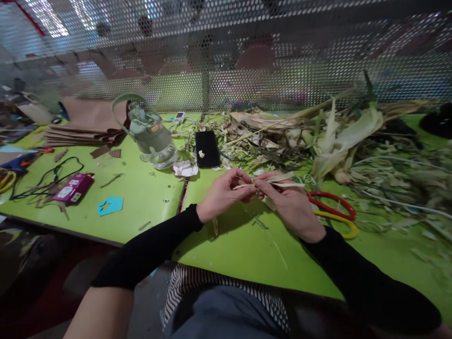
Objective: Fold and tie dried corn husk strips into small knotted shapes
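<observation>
Both of my hands meet above the green table (pixel 226 252), fingertips pinched close together. Narrow pale corn husk strips (pixel 282 179) run between them. My left hand (pixel 228 192) is closed on one end of the strips, and my right hand (pixel 287 202) grips them a little to the right, their loose ends sticking out past its fingers. The exact spot where the strips cross is partly hidden by my fingertips. Beside my right hand lie scissors with red and yellow handles (pixel 335 205), their blades out of sight. Below the hands are thin green scraps (pixel 260 222).
Behind my hands are a black phone (pixel 207 149), a clear green-lidded water bottle (pixel 150 134) and crumpled white tissue (pixel 185 168). Husks (pixel 339 139) and shreds heap up at the right. Leftward lie a purple box (pixel 73 188), a blue paper piece (pixel 110 205) and folded brown sheets (pixel 88 122). A perforated metal screen (pixel 219 61) stands behind.
</observation>
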`<state>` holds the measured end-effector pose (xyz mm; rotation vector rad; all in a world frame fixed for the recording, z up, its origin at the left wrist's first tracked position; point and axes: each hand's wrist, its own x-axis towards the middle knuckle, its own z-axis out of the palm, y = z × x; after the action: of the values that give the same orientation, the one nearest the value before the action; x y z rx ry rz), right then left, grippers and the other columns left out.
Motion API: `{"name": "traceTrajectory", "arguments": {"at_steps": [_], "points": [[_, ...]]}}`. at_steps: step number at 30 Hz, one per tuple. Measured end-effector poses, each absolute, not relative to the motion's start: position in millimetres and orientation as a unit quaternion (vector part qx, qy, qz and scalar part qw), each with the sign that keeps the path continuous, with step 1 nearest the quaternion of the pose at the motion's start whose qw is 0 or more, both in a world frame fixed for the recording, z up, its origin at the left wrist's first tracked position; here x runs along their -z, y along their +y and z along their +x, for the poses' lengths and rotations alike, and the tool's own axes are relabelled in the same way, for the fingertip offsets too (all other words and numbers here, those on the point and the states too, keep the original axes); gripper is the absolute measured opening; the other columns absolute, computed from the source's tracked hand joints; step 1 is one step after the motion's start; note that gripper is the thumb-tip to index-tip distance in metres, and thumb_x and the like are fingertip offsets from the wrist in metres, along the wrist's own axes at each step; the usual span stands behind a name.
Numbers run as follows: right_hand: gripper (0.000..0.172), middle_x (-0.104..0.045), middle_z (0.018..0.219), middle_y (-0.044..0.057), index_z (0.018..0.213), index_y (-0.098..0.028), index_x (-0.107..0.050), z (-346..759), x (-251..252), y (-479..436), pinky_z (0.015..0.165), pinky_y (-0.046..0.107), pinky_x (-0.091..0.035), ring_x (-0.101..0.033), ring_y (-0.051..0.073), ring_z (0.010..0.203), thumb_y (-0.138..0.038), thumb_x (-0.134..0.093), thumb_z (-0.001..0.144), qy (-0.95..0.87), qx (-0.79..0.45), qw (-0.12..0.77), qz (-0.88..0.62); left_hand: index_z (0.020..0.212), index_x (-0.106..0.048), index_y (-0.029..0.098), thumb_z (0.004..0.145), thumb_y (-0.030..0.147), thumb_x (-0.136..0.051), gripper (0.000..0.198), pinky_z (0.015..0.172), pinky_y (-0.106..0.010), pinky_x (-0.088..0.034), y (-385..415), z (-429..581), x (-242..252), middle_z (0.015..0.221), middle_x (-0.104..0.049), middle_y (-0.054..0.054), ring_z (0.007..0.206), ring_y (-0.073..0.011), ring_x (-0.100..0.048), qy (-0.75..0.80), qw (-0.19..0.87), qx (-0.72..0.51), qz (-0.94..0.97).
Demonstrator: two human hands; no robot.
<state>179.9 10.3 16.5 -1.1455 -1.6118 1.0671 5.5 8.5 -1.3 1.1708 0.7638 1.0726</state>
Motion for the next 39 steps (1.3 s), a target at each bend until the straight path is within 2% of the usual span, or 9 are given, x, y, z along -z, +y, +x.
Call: {"name": "traceTrajectory", "arguments": {"at_steps": [4,8,13,17,22,27,31,35,39], "points": [[0.033,-0.062,0.067,-0.002,0.085,-0.025,-0.071,179.5,-17.2,10.6,0.058,0.029,-0.045,-0.053,0.014,0.059,-0.058,-0.074,0.085,-0.639,-0.436,0.430,-0.465,0.088,-0.051,0.016,0.083,0.035,-0.079,0.034,0.065,-0.022,-0.052,7.9,5.2,0.6,0.073,-0.066,0.003,0.061,-0.0062,-0.063,0.334,0.631,-0.461,0.527],[0.034,-0.066,0.071,-0.001,0.088,-0.025,-0.072,180.3,-16.9,12.6,0.059,0.029,-0.047,-0.058,0.015,0.062,-0.058,-0.077,0.081,-0.629,-0.450,0.437,-0.459,0.087,-0.050,0.017,0.085,0.034,-0.077,0.032,0.067,-0.023,-0.053,6.7,4.7,-2.9,0.075,-0.067,0.002,0.063,-0.0062,-0.063,0.339,0.631,-0.459,0.527],[0.030,-0.069,0.080,0.001,0.091,-0.025,-0.073,180.7,-17.4,13.1,0.061,0.029,-0.052,-0.061,0.015,0.066,-0.053,-0.077,0.083,-0.615,-0.476,0.444,-0.445,0.105,-0.053,0.018,0.088,0.027,-0.073,0.029,0.068,-0.023,-0.053,5.2,2.9,-8.1,0.069,-0.065,0.005,0.064,-0.0083,-0.067,0.345,0.634,-0.476,0.503],[0.028,-0.071,0.089,0.003,0.090,-0.024,-0.072,180.4,-20.0,12.6,0.066,0.030,-0.057,-0.065,0.016,0.071,-0.050,-0.077,0.084,-0.635,-0.453,0.441,-0.443,0.105,-0.062,0.013,0.086,0.022,-0.075,0.025,0.073,-0.024,-0.055,5.5,-0.8,-10.6,0.079,-0.073,-0.001,0.069,-0.0091,-0.069,0.333,0.670,-0.459,0.479],[0.032,-0.071,0.088,0.003,0.093,-0.024,-0.070,180.0,-18.4,13.4,0.069,0.032,-0.059,-0.067,0.017,0.073,-0.053,-0.079,0.082,-0.624,-0.454,0.453,-0.446,0.101,-0.067,0.012,0.087,0.028,-0.074,0.022,0.082,-0.030,-0.058,6.5,-3.0,-12.0,0.088,-0.078,-0.005,0.077,-0.0112,-0.072,0.325,0.732,-0.441,0.405],[0.036,-0.069,0.082,0.002,0.089,-0.024,-0.069,177.6,-16.8,11.7,0.065,0.030,-0.055,-0.064,0.016,0.071,-0.056,-0.081,0.078,-0.620,-0.468,0.454,-0.437,0.089,-0.063,0.013,0.088,0.031,-0.074,0.021,0.073,-0.027,-0.056,7.6,0.2,-11.2,0.077,-0.075,-0.002,0.066,-0.0088,-0.068,0.372,0.726,-0.428,0.389],[0.035,-0.068,0.081,0.001,0.087,-0.024,-0.069,176.0,-15.9,10.1,0.064,0.028,-0.053,-0.061,0.013,0.068,-0.054,-0.083,0.077,-0.612,-0.485,0.451,-0.432,0.093,-0.060,0.015,0.090,0.030,-0.071,0.019,0.064,-0.022,-0.053,6.8,1.3,-10.9,0.067,-0.071,0.003,0.058,-0.0077,-0.066,0.384,0.708,-0.438,0.398],[0.031,-0.068,0.079,-0.001,0.087,-0.025,-0.067,176.0,-13.5,10.2,0.066,0.028,-0.054,-0.064,0.014,0.069,-0.050,-0.084,0.078,-0.595,-0.496,0.465,-0.428,0.101,-0.062,0.013,0.085,0.024,-0.076,0.024,0.066,-0.022,-0.054,6.4,0.9,-11.1,0.073,-0.075,0.001,0.063,-0.0084,-0.070,0.344,0.716,-0.449,0.409],[0.031,-0.071,0.081,0.000,0.091,-0.024,-0.069,177.2,-12.9,11.5,0.066,0.028,-0.055,-0.067,0.015,0.073,-0.049,-0.083,0.078,-0.589,-0.506,0.462,-0.427,0.102,-0.063,0.013,0.081,0.032,-0.080,0.033,0.066,-0.022,-0.054,8.0,0.7,-7.4,0.076,-0.075,0.000,0.066,-0.0091,-0.070,0.330,0.694,-0.470,0.434]]}}
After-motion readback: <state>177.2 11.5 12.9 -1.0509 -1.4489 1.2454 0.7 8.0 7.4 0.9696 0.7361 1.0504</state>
